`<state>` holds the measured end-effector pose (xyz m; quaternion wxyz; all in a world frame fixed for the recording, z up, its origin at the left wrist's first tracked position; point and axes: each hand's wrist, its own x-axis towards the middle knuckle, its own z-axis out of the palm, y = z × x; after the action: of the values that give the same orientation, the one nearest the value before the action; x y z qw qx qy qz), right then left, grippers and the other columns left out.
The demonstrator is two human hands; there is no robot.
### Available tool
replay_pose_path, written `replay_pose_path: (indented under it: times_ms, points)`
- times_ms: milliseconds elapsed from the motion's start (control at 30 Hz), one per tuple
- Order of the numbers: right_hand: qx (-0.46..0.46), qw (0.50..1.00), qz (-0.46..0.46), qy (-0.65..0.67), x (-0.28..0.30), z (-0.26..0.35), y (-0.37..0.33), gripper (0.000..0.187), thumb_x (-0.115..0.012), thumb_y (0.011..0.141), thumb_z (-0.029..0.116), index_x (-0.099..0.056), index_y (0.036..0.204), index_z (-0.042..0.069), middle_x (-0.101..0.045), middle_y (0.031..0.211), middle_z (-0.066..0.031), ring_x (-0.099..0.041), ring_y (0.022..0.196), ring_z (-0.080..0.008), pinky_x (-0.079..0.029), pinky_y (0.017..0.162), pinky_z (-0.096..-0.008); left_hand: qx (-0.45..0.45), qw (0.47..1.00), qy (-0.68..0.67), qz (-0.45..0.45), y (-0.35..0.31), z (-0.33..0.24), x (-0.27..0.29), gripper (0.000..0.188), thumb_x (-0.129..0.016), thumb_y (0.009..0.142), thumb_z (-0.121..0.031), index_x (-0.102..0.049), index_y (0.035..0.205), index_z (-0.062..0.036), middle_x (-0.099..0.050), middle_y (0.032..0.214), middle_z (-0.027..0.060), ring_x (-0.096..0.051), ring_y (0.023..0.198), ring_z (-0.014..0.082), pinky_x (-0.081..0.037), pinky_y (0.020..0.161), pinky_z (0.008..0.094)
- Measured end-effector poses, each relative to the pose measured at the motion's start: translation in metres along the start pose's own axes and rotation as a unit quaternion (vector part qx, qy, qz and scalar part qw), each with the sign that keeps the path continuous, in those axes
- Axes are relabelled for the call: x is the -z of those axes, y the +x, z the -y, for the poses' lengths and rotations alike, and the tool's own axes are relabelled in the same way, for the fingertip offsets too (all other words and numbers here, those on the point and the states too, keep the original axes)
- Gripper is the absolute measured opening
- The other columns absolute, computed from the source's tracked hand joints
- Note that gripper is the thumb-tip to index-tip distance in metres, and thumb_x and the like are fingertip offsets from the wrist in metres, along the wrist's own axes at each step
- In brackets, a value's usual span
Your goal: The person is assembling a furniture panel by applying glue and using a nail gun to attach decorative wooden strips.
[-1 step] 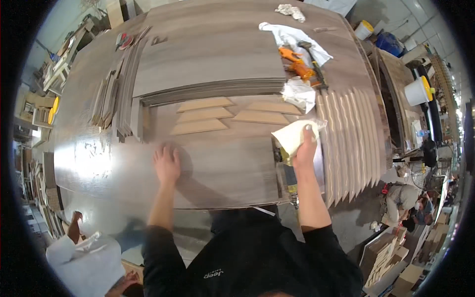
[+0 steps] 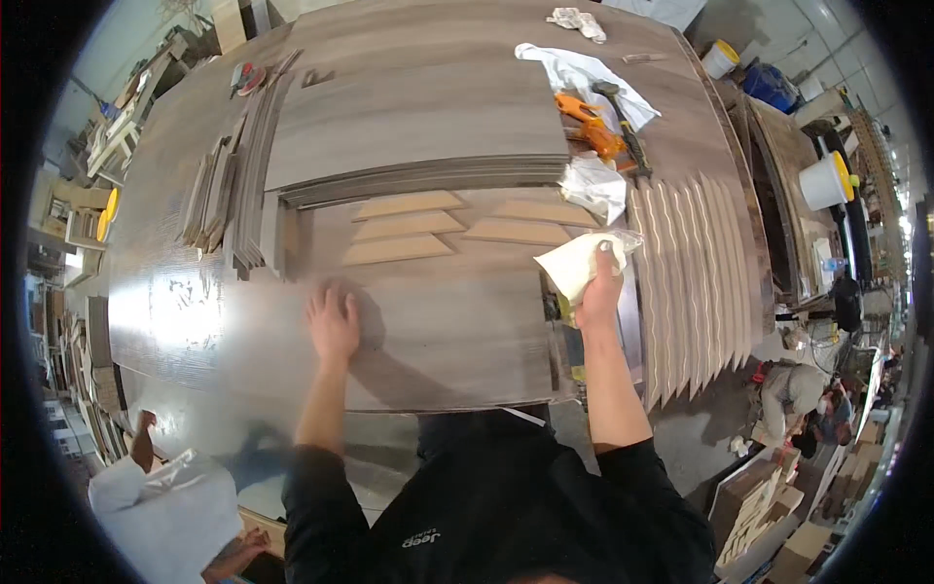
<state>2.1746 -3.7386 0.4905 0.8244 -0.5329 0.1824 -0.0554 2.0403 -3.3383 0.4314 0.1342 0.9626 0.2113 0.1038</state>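
My right hand (image 2: 600, 292) grips a clear plastic bag of pale cream paste (image 2: 567, 267), thumb on top, above the right part of the worktable (image 2: 438, 350). My left hand (image 2: 333, 321) lies on the tabletop at centre left, palm down, fingers a little apart, holding nothing. Ahead of my hands lie two groups of tan trapezoid wooden pieces (image 2: 401, 227), overlapping in rows. To the right of the bag, long narrow strips (image 2: 693, 282) lie side by side with wavy pale lines of paste along them. Part of the bag is hidden by my fingers.
Beyond the trapezoid pieces lies a stack of grey panels (image 2: 418, 127), with grey strips (image 2: 249, 195) on its left. An orange tool (image 2: 595, 133), a hammer (image 2: 627, 131) and a white cloth (image 2: 574, 70) lie at far right. A co-worker (image 2: 165, 516) is at lower left.
The view has shifted slightly. My two hands and the bag keep their places over the table. At lower left, the co-worker's arm has moved a little.
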Motion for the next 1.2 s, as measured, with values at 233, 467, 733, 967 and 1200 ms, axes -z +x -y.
replay_pose_path:
  times_ms: [233,467,733,967,1200]
  points:
    - [0.021,0.983,-0.110,-0.148,-0.047,-0.051,0.019,0.050,-0.069,0.095,0.033,-0.062,0.122,-0.009,-0.067,0.112,-0.0131,-0.061,0.101,-0.0198,-0.047,0.089,-0.0334,-0.052,0.998,-0.021,0.009,0.008,0.003,0.007,0.041,-0.056,0.098,-0.029,-0.057,0.134,-0.0100,-0.052,0.140,0.0146,-0.046,0.127,0.0392,-0.033,0.110,0.0518]
    - [0.075,0.957,-0.161,-0.229,-0.098,-0.072,0.013,0.040,-0.074,0.090,0.028,-0.070,0.111,-0.006,-0.073,0.104,-0.0109,-0.067,0.096,-0.0190,-0.050,0.087,-0.0340,-0.094,0.993,-0.031,0.066,0.010,0.007,0.014,0.040,-0.055,0.098,-0.027,-0.056,0.134,-0.0100,-0.049,0.143,0.0138,-0.042,0.135,0.0354,-0.022,0.118,0.0551]
    - [0.130,0.892,-0.192,-0.389,-0.104,-0.089,0.019,0.036,-0.076,0.086,0.028,-0.074,0.108,-0.001,-0.076,0.099,-0.0124,-0.072,0.091,-0.0216,-0.054,0.085,-0.0351,-0.099,0.990,-0.058,0.081,0.012,0.012,0.009,0.041,-0.047,0.103,-0.034,-0.058,0.135,-0.0102,-0.048,0.146,0.0128,-0.039,0.140,0.0322,-0.015,0.121,0.0530]
    - [0.166,0.880,-0.205,-0.396,-0.098,-0.073,0.015,0.029,-0.076,0.087,0.021,-0.074,0.105,-0.002,-0.076,0.093,-0.0108,-0.070,0.085,-0.0195,-0.053,0.081,-0.0328,-0.110,0.988,-0.075,0.081,0.013,0.014,0.013,0.039,-0.053,0.099,-0.027,-0.058,0.132,-0.0073,-0.049,0.143,0.0165,-0.043,0.135,0.0380,-0.021,0.117,0.0575]
    - [0.143,0.887,-0.257,-0.355,-0.076,-0.056,0.023,0.032,-0.078,0.087,0.023,-0.073,0.104,-0.003,-0.076,0.095,-0.0110,-0.071,0.086,-0.0192,-0.053,0.081,-0.0338,-0.120,0.986,-0.081,0.084,0.014,0.010,0.015,0.040,-0.052,0.099,-0.027,-0.057,0.133,-0.0057,-0.049,0.144,0.0165,-0.041,0.137,0.0368,-0.020,0.117,0.0577]
